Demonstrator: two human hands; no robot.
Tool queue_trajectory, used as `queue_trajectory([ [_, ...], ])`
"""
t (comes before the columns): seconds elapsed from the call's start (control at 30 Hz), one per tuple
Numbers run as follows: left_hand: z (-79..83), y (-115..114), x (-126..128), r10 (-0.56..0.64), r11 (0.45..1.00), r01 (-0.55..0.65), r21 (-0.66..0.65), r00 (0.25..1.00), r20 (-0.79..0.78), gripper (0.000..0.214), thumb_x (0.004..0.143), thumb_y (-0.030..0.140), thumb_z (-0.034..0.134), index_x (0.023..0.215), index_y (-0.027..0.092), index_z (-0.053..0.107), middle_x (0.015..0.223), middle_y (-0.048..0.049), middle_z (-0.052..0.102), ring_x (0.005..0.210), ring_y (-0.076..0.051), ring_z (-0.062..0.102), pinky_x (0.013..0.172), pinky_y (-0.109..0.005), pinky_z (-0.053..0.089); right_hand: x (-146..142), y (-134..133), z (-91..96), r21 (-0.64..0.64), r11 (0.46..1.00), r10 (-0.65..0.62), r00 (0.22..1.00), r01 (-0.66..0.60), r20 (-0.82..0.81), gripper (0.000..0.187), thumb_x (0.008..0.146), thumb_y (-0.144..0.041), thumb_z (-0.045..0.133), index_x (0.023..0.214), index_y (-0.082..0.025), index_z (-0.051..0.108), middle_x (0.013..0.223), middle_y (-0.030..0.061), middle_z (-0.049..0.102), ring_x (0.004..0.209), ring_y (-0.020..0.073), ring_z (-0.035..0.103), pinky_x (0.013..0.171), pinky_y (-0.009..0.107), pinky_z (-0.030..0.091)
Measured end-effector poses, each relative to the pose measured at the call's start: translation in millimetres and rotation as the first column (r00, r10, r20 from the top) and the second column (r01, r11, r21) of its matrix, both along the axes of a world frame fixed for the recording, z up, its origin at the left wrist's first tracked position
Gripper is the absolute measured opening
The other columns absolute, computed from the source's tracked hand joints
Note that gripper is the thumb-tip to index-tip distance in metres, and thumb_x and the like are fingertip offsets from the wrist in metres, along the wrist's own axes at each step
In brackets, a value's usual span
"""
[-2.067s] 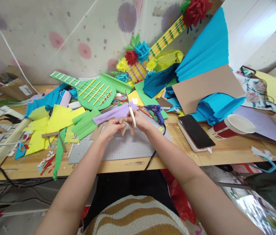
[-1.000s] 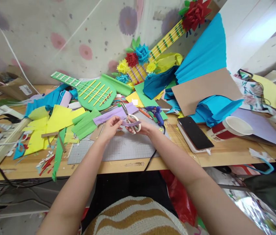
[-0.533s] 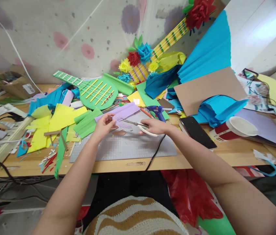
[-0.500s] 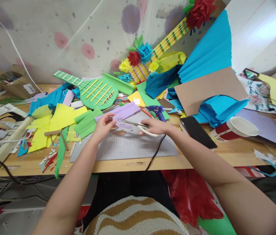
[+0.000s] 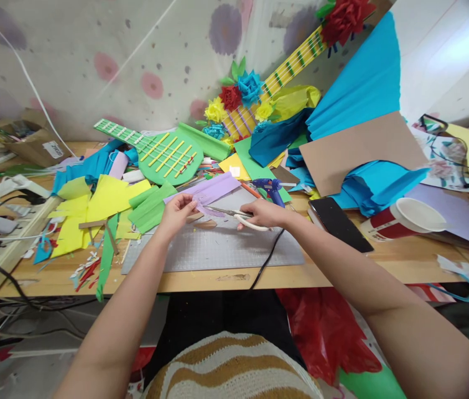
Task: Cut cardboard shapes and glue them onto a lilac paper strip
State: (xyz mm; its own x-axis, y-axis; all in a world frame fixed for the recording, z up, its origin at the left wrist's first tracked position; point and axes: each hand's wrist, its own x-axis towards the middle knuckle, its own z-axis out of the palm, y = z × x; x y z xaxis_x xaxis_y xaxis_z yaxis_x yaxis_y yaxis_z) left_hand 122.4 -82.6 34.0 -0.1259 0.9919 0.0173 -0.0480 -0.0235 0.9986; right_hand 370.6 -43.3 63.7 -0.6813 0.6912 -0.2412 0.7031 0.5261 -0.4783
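The wooden table (image 5: 404,260) runs across the middle of the frame, heaped with coloured paper. At upper right a blue crepe fan (image 5: 359,88) stands behind a brown cardboard sheet (image 5: 359,149). In the lower centre a grey cutting mat (image 5: 226,252) lies flat near the table's front edge. A green paper guitar (image 5: 163,155) lies left of centre, with yellow paper sheets (image 5: 101,197) spread below and to its left. To the right of the mat are a black phone (image 5: 340,219) and, further right, a red paper cup (image 5: 401,219) tipped on its side. A blue glue gun (image 5: 270,188) sits just above the right hand.

Both hands meet over the mat's upper edge, at the centre of the frame. The left hand (image 5: 176,210) is closed in a pinch, thumb and fingertips gripping the left end of a small purple paper piece (image 5: 206,209), which juts out to the right of the fingers. The right hand (image 5: 265,213) is clenched around the cream handles of the scissors (image 5: 238,215). Their blades point left and reach the free right end of the purple piece, between the two hands. Whether the blades are parted is too small to tell.
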Motion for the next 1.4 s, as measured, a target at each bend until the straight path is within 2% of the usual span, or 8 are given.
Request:
queue_trajectory([
  [0.23, -1.0, 0.7, 4.7, 0.031, 0.999, -0.031, -0.013, 0.999, 0.035, 0.034, 0.055, 0.036, 0.074, 0.075, 0.016, 0.056, 0.064, 0.0027, 0.058, 0.057, -0.01, 0.057, 0.064, -0.028, 0.051, 0.9, 0.9, -1.0, -0.02, 0.999, -0.028, 1.0, 0.028, -0.011, 0.043, 0.066, -0.061, 0.057, 0.066, -0.018, 0.053, 0.054, -0.0029, 0.045, 0.053, 0.01, 0.037, 0.052, 0.024, 0.021],
  [0.4, -0.9, -0.9, 3.8, 0.104, 0.982, -0.106, 0.159, 0.994, 0.023, 0.025, 0.057, 0.029, 0.074, 0.072, 0.016, 0.058, 0.078, -0.0022, 0.064, 0.076, -0.014, 0.062, 0.081, -0.031, 0.048, 1.2, 4.2, -12.8, -0.113, 0.971, -0.231, 0.946, 0.21, -0.226, 0.043, 0.064, -0.06, 0.059, 0.066, -0.018, 0.05, 0.058, -0.0032, 0.045, 0.055, 0.0095, 0.04, 0.051, 0.023, 0.025],
  [0.5, -4.9, -5.8, 4.9, 0.128, 0.957, -0.117, 0.264, 0.992, -0.024, 0.016, 0.061, 0.024, 0.071, 0.07, 0.017, 0.062, 0.088, -0.0049, 0.065, 0.088, -0.017, 0.061, 0.086, -0.032, 0.045, -5.9, 3.0, -21.2, -0.353, 0.887, -0.438, 0.784, 0.297, -0.44, 0.045, 0.065, -0.061, 0.058, 0.068, -0.018, 0.045, 0.056, -0.0037, 0.046, 0.048, 0.0084, 0.042, 0.047, 0.023, 0.03],
  [0.6, -13.1, -12.1, 11.0, 0.085, 0.953, -0.069, 0.294, 0.996, -0.041, 0.011, 0.067, 0.025, 0.065, 0.074, 0.017, 0.064, 0.092, -0.0062, 0.066, 0.094, -0.018, 0.06, 0.087, -0.033, 0.045, -21.4, -0.8, -27.9, -0.576, 0.774, -0.605, 0.576, 0.262, -0.55, 0.047, 0.063, -0.06, 0.063, 0.073, -0.017, 0.046, 0.065, -0.0004, 0.055, 0.049, 0.0081, 0.048, 0.044, 0.022, 0.036],
  [0.77, -25.9, -10.3, 21.8, 0.059, 0.978, -0.051, 0.204, 0.998, -0.031, 0.019, 0.061, 0.027, 0.071, 0.072, 0.016, 0.06, 0.08, -0.0032, 0.064, 0.075, -0.014, 0.061, 0.073, -0.028, 0.05, -49.4, -0.6, -37.6, -0.669, 0.707, -0.701, 0.357, 0.23, -0.618, 0.041, 0.056, -0.041, 0.075, 0.073, -0.017, 0.046, 0.065, -0.0007, 0.058, 0.057, 0.009, 0.055, 0.049, 0.02, 0.042],
  [1.0, -30.3, 13.7, 23.6, 0.266, 0.944, -0.297, 0.146, 0.943, 0.199, 0.038, 0.056, 0.02, 0.074, 0.086, 0.019, 0.052, 0.084, 0.0005, 0.059, 0.071, -0.009, 0.06, 0.066, -0.022, 0.05, -68.3, 10.1, -52.7, -0.667, 0.663, -0.748, 0.281, 0.34, -0.601, 0.038, 0.055, -0.023, 0.074, 0.075, -0.019, 0.042, 0.059, -0.0062, 0.054, 0.051, 0.0085, 0.055, 0.047, 0.02, 0.041],
  [1.13, -34.9, 13.8, 30.6, 0.195, 0.98, -0.196, -0.03, 0.927, 0.319, 0.036, 0.06, 0.024, 0.072, 0.087, 0.017, 0.05, 0.072, -0.0002, 0.062, 0.068, -0.013, 0.064, 0.066, -0.027, 0.051, -69.7, 11.4, -58.6, -0.608, 0.694, -0.71, 0.226, 0.384, -0.668, 0.04, 0.056, -0.029, 0.073, 0.076, -0.02, 0.04, 0.064, -0.0073, 0.052, 0.053, 0.0079, 0.055, 0.051, 0.021, 0.042],
  [1.4, -33.9, 7.6, 25.4, 0.199, 0.98, -0.198, -0.035, 0.929, 0.314, 0.034, 0.054, 0.018, 0.073, 0.08, 0.016, 0.052, 0.063, 0.0021, 0.063, 0.057, -0.011, 0.062, 0.055, -0.021, 0.049, -50.7, 6.4, -52.9, -0.589, 0.749, -0.659, 0.434, 0.303, -0.614, 0.042, 0.059, -0.042, 0.07, 0.077, -0.021, 0.039, 0.065, -0.0044, 0.053, 0.052, 0.0088, 0.053, 0.047, 0.021, 0.039],
])
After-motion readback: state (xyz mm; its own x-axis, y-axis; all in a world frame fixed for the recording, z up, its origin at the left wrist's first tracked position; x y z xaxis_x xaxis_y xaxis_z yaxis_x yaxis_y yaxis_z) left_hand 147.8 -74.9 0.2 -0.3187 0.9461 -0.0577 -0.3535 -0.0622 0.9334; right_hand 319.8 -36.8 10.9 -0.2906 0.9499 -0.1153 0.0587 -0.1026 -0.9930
